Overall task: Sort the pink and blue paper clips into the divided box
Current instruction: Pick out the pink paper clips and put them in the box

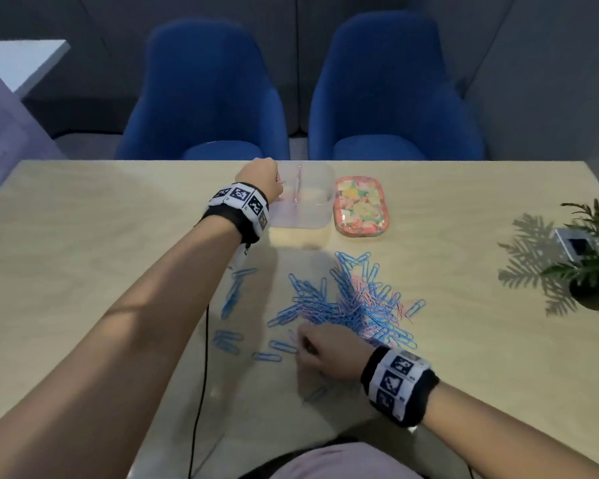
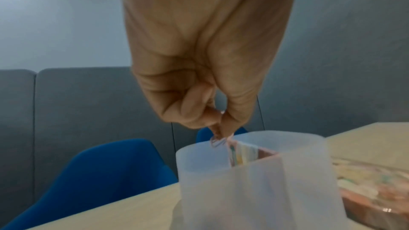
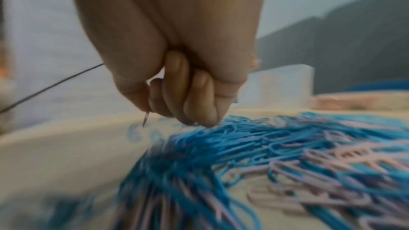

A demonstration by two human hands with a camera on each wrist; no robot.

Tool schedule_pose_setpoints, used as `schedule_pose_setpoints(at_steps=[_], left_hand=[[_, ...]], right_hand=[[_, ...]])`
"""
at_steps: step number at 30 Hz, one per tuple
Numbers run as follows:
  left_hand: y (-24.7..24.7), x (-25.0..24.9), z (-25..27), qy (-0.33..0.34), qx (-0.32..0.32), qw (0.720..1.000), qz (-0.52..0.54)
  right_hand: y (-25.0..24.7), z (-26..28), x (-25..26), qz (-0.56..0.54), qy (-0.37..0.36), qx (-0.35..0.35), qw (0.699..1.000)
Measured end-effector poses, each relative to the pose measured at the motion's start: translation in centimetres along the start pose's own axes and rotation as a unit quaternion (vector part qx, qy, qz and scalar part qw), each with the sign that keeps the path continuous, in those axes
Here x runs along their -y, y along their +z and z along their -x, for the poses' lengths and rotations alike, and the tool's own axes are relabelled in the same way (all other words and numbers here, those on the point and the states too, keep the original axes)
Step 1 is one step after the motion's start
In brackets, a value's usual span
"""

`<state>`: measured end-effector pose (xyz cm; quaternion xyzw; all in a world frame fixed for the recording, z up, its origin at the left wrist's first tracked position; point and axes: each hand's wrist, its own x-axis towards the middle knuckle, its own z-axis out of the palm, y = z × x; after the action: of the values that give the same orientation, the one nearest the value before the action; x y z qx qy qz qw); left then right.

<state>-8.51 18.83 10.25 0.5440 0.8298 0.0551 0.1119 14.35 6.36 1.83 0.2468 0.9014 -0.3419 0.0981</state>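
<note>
A translucent divided box (image 1: 320, 217) stands at the table's far edge, its divider (image 1: 297, 184) running front to back. My left hand (image 1: 276, 180) hovers over the box's left compartment and pinches pink paper clips (image 2: 218, 142) just above the rim (image 2: 199, 148). A mixed heap of blue and pink paper clips (image 1: 355, 305) lies mid-table. At the heap's near left edge, my right hand (image 1: 302, 342) pinches a pink clip (image 3: 146, 119) between thumb and forefinger, with the other fingers (image 3: 199, 104) curled over the heap. What the box contains is blurred.
The box's colourful patterned lid (image 1: 359, 206) lies right of the box. Several loose blue clips (image 1: 229, 340) are scattered left of the heap. A potted plant (image 1: 593, 261) stands at the right edge. A black cable (image 1: 205, 361) crosses the near table. Two blue chairs (image 1: 204, 95) face me.
</note>
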Motion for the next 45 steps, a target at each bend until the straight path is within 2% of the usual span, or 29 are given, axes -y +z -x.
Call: schedule_pose_setpoints(at_steps=[2,5,7,9,11,13,15,18,20,22,26,28,31,34,37,39,40,42,45], left_hand=[[1.0,0.4,-1.1,0.009,0.023,1.0,-0.013],[2.2,1.2,-1.6,0.039,0.043,0.998,-0.032],[2.4,1.7,-1.0,0.066,0.006,0.997,-0.027],[2.2,2.2,0.7,0.081,-0.062,0.994,0.033],[2.6,2.7,3.2,0.081,-0.128,0.982,0.115],[4.0,3.1,6.5,0.081,-0.16,0.972,0.149],[5.8,3.5,9.6,0.075,-0.118,0.979,0.148],[8.2,3.6,13.3,0.06,0.005,0.988,0.142],[9.4,3.8,15.5,0.054,0.071,0.987,0.137],[10.4,4.1,17.2,0.056,0.097,0.985,0.131],[11.2,4.4,18.9,0.096,0.09,0.985,0.112],[11.4,3.9,19.3,0.139,0.097,0.981,0.099],[11.8,3.4,19.4,0.179,0.093,0.976,0.082],[12.6,3.4,19.2,0.204,0.073,0.975,0.041],[12.8,3.7,18.9,0.22,0.081,0.972,0.003],[12.9,3.8,18.9,0.233,0.085,0.968,-0.025],[12.9,3.8,18.9,0.234,0.078,0.969,-0.032],[12.5,3.8,18.9,0.214,0.076,0.974,0.02],[11.6,4.2,19.0,0.116,0.105,0.973,0.17]], right_hand=[[-2.4,-0.6,-1.1,-0.116,0.032,-0.032,0.992],[-6.9,-2.1,-2.6,-0.194,0.079,-0.088,0.974],[-9.9,-3.4,-3.3,-0.194,0.1,-0.118,0.969],[-12.5,-5.4,-3.4,-0.214,0.118,-0.135,0.96],[-14.7,-8.0,-2.8,-0.264,0.135,-0.159,0.942],[-16.5,-11.4,-2.1,-0.309,0.163,-0.183,0.919],[-17.8,-14.6,-1.2,-0.375,0.18,-0.19,0.889],[-18.8,-17.9,-0.1,-0.457,0.199,-0.177,0.849],[-18.8,-18.9,0.5,-0.479,0.217,-0.175,0.833],[-18.6,-19.6,0.6,-0.466,0.23,-0.175,0.836],[-18.4,-19.2,1.0,-0.433,0.209,-0.137,0.866],[-18.1,-17.6,1.6,-0.388,0.174,-0.163,0.89],[-16.7,-13.6,1.8,-0.374,0.084,-0.211,0.899],[-13.7,-9.0,0.6,-0.325,0.079,-0.163,0.928],[-9.3,-5.2,-1.3,-0.186,0.083,-0.119,0.972],[-6.6,-3.7,-1.9,-0.109,0.081,-0.095,0.986],[-5.5,-3.4,-2.0,-0.082,0.08,-0.086,0.99],[-3.8,-3.1,-2.0,-0.028,0.073,-0.086,0.993],[-2.2,-3.5,-1.8,0.093,0.052,-0.1,0.989]])
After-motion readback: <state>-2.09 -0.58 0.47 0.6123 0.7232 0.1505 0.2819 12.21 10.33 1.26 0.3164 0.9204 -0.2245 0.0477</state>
